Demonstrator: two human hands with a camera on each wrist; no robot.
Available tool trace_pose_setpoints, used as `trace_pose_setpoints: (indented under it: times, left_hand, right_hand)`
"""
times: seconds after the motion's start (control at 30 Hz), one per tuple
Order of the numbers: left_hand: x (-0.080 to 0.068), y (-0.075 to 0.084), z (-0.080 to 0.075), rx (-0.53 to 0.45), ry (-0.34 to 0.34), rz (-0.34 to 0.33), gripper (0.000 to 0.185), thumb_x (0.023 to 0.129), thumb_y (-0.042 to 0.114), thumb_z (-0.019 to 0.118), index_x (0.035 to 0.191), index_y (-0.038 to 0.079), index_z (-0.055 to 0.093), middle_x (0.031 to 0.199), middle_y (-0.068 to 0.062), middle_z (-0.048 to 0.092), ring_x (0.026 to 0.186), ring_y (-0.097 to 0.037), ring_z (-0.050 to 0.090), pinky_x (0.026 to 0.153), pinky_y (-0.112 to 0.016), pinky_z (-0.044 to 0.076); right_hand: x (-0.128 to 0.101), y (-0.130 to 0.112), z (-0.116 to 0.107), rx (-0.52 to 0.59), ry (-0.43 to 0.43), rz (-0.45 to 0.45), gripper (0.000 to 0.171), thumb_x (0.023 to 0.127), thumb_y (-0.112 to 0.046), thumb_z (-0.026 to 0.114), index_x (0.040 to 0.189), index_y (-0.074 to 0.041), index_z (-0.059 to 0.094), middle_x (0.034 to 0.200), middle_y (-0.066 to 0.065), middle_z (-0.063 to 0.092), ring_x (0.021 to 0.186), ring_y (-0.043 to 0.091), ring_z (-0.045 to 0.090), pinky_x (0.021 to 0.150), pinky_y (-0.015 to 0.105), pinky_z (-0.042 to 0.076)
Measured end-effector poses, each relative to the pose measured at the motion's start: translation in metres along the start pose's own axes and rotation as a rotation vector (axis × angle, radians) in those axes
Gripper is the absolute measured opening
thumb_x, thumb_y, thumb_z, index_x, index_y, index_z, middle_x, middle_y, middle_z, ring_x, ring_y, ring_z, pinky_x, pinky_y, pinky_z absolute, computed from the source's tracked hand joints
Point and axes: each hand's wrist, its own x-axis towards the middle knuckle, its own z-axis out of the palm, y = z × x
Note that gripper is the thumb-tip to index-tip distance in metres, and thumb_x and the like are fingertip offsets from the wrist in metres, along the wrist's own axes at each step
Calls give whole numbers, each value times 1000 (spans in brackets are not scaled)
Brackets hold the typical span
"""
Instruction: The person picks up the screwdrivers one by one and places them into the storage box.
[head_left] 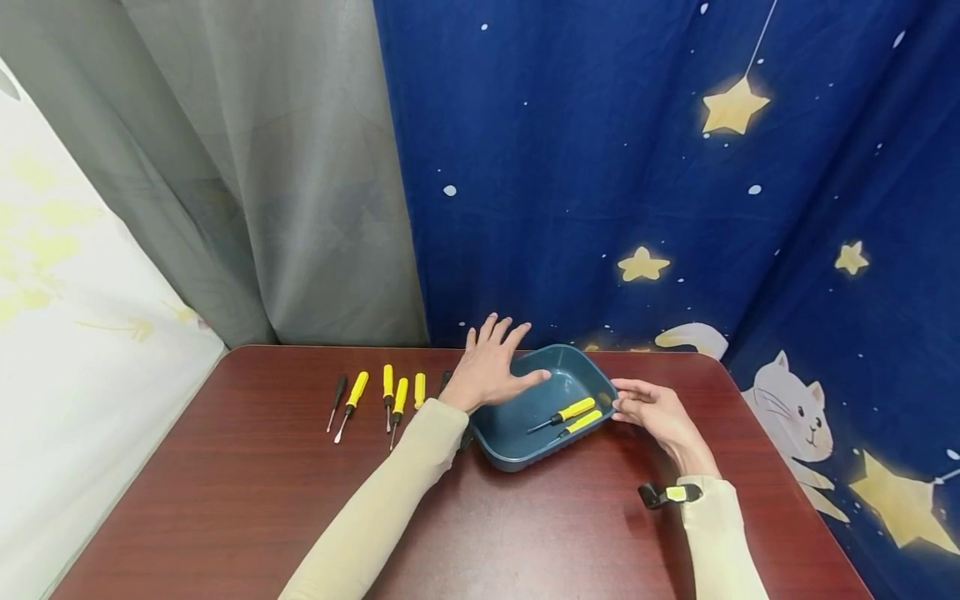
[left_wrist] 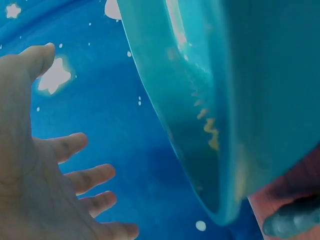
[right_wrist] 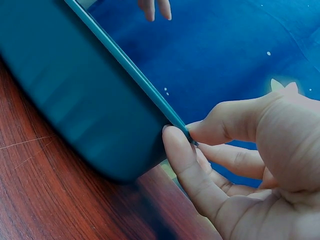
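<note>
A dark teal tray [head_left: 517, 457] sits on the red-brown table [head_left: 225, 500], holding two yellow-handled screwdrivers [head_left: 572, 415]. My right hand [head_left: 637, 406] pinches the tray's right rim; in the right wrist view the thumb and forefinger [right_wrist: 180, 150] close on the rim of the tray [right_wrist: 75, 90]. With fingers spread and straight, my left hand [head_left: 495, 362] lies over the tray's left rim. In the left wrist view, that hand [left_wrist: 60, 175] stands beside the tray's wall [left_wrist: 225, 100]. Whether it touches the tray is unclear.
Several more yellow-handled screwdrivers [head_left: 390, 396] lie in a row on the table left of the tray. A blue star-patterned curtain [head_left: 675, 208] and a grey curtain [head_left: 262, 167] hang close behind the table. A black strap [head_left: 667, 494] sits at my right wrist.
</note>
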Motion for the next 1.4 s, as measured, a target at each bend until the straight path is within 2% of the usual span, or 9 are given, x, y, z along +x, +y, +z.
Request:
trace_pose_setpoints:
  times: [0.23,0.43,0.77,0.93,1.4]
  left_hand:
    - [-6,-15,3,-15,58,-54,92,87,78,54,162,31,28,171,-9,24,161,-34,9,126,-63,7]
    - [-11,-23,2,-27,93,-88,92,87,76,56,162,30,29,170,-10,25,160,-36,11,126,-64,11]
    - [-20,-40,-8,-60,107,-159,95,87,79,53,163,28,28,169,-13,25,159,-38,13,125,-64,16]
    - [-24,-49,-10,-110,109,-176,95,88,78,53,163,27,27,169,-13,24,158,-39,14,126,-62,17]
    - [-35,-70,-18,-141,124,-231,95,89,78,53,163,25,27,169,-16,24,158,-42,14,123,-65,21]
  right_hand:
    - [0,1,1,9,-6,-10,48,95,5,59,142,10,51,111,21,68,84,9,71,83,31,62]
    - [0,2,2,14,-4,-18,48,95,6,59,141,12,51,108,17,69,84,10,72,83,31,62]
    - [0,3,1,9,-5,-13,48,95,5,59,142,10,52,111,21,68,85,9,71,84,31,62]
    - [0,3,0,1,-2,-12,48,96,5,60,142,9,52,109,19,68,85,9,71,83,29,61]
    - [0,3,-1,-4,-2,-16,48,96,5,60,142,9,52,110,20,68,84,7,71,86,33,61]
